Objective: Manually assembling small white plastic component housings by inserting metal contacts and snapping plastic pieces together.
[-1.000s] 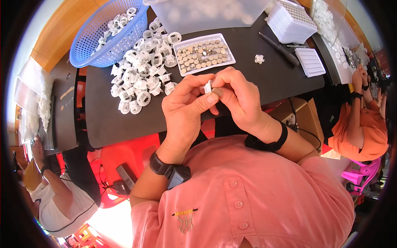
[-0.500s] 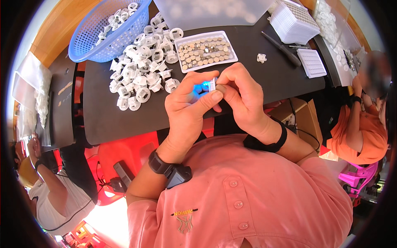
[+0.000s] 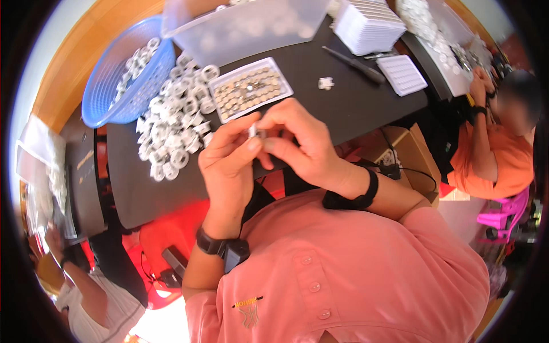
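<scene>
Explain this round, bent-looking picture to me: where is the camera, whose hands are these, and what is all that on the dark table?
The camera sits on a person's head and looks down, so you see that person's own pink shirt and forearms. Its wide lens bends straight edges toward the rim. No machine is here, only two bare hands. The left hand and the right hand meet above the black table, pinching a small white part between their fingertips. On the table lie a heap of white ring-shaped parts, a white tray of small round metal pieces, a blue basket holding more rings, a clear plastic bin, a stack of white trays and a dark pen-like tool. Other people work at both sides.
</scene>
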A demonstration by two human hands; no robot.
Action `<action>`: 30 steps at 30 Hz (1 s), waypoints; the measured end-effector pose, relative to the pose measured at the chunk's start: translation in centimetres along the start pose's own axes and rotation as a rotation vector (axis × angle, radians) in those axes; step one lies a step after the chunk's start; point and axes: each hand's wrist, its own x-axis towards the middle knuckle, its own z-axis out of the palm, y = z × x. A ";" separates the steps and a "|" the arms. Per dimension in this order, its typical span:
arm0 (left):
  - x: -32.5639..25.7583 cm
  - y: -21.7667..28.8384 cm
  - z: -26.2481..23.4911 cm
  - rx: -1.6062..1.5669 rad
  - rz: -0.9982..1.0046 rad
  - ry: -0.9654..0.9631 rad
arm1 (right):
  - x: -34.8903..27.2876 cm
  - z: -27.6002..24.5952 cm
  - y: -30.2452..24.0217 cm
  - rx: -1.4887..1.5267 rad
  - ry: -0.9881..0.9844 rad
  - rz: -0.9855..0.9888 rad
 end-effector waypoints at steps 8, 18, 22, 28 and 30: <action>0.1 0.6 -0.7 -0.008 -0.040 -0.014 | 0.1 -0.6 -0.3 -0.172 -0.048 -0.110; 0.5 0.6 -1.1 -0.097 -0.102 -0.102 | 0.5 -0.7 -1.1 -0.022 -0.065 0.004; 0.5 0.9 -0.9 -0.161 -0.169 -0.124 | 0.9 -1.4 -1.0 -0.122 -0.083 -0.080; 0.6 0.6 -0.4 -0.252 -0.252 -0.156 | 0.8 -1.7 -1.2 -0.194 -0.086 -0.160; 0.5 0.3 0.0 -0.242 -0.247 -0.160 | 0.6 -1.3 -1.3 -0.068 -0.015 -0.045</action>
